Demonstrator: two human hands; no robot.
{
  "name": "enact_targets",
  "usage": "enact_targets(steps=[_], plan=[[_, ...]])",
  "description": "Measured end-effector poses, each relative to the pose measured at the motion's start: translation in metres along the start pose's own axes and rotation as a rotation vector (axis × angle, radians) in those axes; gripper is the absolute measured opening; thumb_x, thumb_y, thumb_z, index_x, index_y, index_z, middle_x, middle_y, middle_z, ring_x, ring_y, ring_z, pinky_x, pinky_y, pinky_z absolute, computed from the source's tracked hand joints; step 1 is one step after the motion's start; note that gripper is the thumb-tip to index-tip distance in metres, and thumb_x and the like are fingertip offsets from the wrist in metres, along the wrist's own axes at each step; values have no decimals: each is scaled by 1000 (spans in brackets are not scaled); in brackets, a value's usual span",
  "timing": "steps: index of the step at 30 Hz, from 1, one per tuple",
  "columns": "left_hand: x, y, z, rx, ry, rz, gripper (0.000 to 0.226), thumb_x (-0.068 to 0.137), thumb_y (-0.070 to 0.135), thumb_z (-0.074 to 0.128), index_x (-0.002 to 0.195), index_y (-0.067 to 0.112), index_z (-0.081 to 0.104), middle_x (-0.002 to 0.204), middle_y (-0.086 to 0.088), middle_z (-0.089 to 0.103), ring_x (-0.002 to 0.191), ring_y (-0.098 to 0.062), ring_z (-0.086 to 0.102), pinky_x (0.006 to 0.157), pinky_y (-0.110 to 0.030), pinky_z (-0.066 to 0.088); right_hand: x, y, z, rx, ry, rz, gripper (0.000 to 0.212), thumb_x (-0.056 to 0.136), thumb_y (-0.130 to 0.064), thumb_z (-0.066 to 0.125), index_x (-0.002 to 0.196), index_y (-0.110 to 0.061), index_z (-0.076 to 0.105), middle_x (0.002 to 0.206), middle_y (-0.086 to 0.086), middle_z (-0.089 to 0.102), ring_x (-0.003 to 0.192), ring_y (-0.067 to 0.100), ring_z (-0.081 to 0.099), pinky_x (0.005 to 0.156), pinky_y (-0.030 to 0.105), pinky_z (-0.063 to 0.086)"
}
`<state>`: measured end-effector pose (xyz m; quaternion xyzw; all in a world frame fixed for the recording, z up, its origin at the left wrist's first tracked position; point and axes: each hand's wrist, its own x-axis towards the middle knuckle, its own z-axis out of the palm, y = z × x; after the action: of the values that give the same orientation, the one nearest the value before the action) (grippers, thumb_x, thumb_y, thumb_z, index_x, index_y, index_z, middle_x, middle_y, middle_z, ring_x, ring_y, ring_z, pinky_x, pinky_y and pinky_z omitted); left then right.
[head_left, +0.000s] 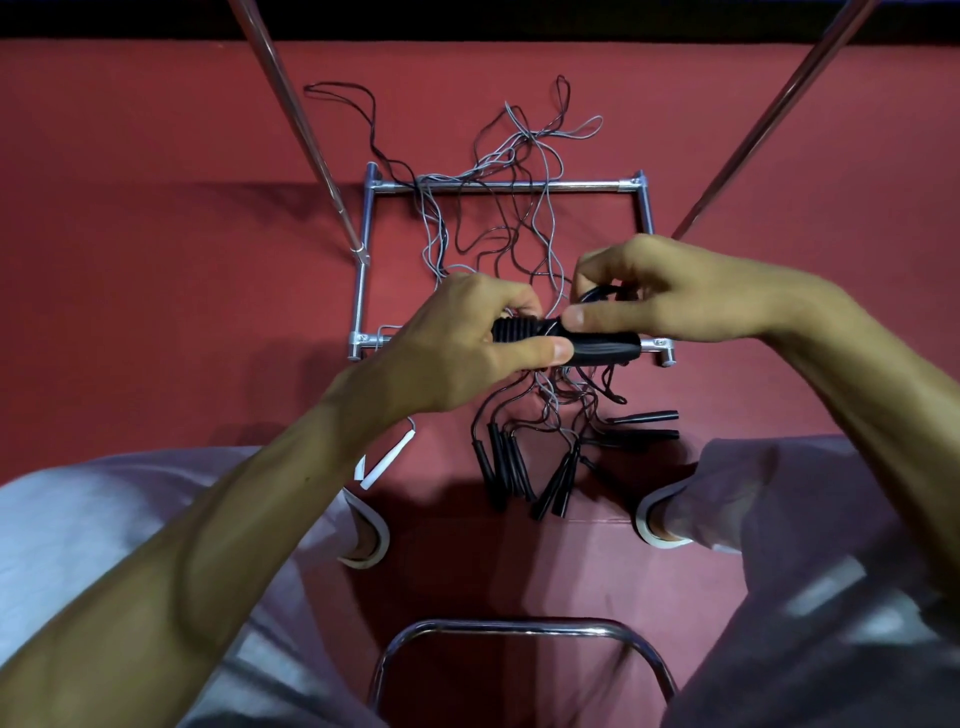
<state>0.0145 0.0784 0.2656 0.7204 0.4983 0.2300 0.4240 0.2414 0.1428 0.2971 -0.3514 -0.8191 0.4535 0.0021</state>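
both hands clamp one ribbed black plastic handle (566, 343). left hand (457, 343) grips its end; right hand (670, 296) pinches its thin black cord (597, 295).

A red carpet (156, 260) covers the floor. At the centre lies a square metal frame (509, 185), with loose black and grey cords (519, 156) draped over its 12 o'clock bar and trailing beyond it. A cluster of black handles (511, 467) lies toward 6 o'clock of the frame, and a white handle (387, 462) at 7 o'clock. Slanted metal poles rise at 11 o'clock (296, 104) and 1 o'clock (779, 98). A curved chrome tube (519, 626) sits at 6 o'clock.
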Motion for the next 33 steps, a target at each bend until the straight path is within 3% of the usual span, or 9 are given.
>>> enact_targets(steps=[4, 9, 13, 16, 19, 23, 26, 28, 33], plan=[[-5, 3, 4, -31, -68, -34, 32, 80, 47, 75, 75, 16, 67, 57, -3, 58, 52, -20, 53, 56, -41, 47, -10, 1, -11, 128, -68, -40, 26, 88, -19, 78, 96, -11, 54, 71, 1, 43, 61, 12, 39, 54, 27, 38], [-7, 9, -2, -186, -137, -81, 38, 86, 40, 72, 71, 6, 68, 47, 1, 53, 43, -12, 46, 48, -25, 36, -8, 2, -19, 259, -48, -134, 10, 84, -5, 78, 89, -1, 70, 69, 7, 53, 65, 13, 49, 61, 21, 45], [-7, 16, -5, -271, -144, -81, 39, 86, 42, 70, 71, 6, 65, 51, -10, 52, 45, -18, 46, 47, -23, 36, -3, 12, -15, 361, 27, -150, 8, 86, -8, 74, 91, -2, 77, 75, 9, 71, 69, 15, 62, 66, 18, 49], [-9, 19, -7, -329, -94, -51, 40, 88, 35, 67, 72, 0, 58, 52, -14, 48, 43, -18, 45, 45, -20, 34, 4, 17, -6, 475, 32, -135, 12, 89, -27, 73, 82, -20, 79, 66, 10, 67, 60, 15, 55, 55, 19, 43], [-11, 18, -9, -384, 0, -23, 37, 89, 34, 67, 73, 1, 59, 52, -11, 48, 43, -17, 44, 46, -19, 34, 16, 15, 14, 782, 14, -33, 28, 89, -31, 67, 66, -17, 67, 54, 1, 52, 45, 7, 44, 44, 17, 36], [-13, 9, -5, -121, 255, 90, 30, 88, 33, 71, 73, 8, 62, 50, 5, 46, 47, -9, 45, 51, -23, 36, 33, 9, 61, 1269, -158, 29, 28, 95, -30, 56, 71, -18, 61, 52, -6, 36, 47, 4, 29, 47, 19, 20], [-11, -1, -3, 146, 381, 128, 33, 87, 41, 73, 77, 14, 57, 53, 9, 46, 48, -9, 44, 52, -21, 32, 41, 11, 78, 1373, -61, 143, 35, 97, -17, 44, 64, -22, 54, 55, -7, 20, 51, 8, 15, 49, 23, 12], [-9, -6, -2, 189, 390, 128, 34, 88, 45, 72, 88, 15, 56, 53, 8, 48, 46, -9, 44, 52, -24, 32, 41, 9, 79, 1377, 10, 211, 37, 99, -10, 36, 65, -21, 48, 53, -7, 21, 49, 7, 15, 47, 23, 10], [-11, -1, -3, 325, 329, 164, 67, 93, 46, 62, 153, 27, 41, 50, 0, 48, 46, -19, 45, 52, -32, 40, 38, 9, 80, 1292, -14, 282, 36, 90, -6, 37, 57, -20, 39, 47, -6, 27, 49, 10, 14, 47, 25, 11]])
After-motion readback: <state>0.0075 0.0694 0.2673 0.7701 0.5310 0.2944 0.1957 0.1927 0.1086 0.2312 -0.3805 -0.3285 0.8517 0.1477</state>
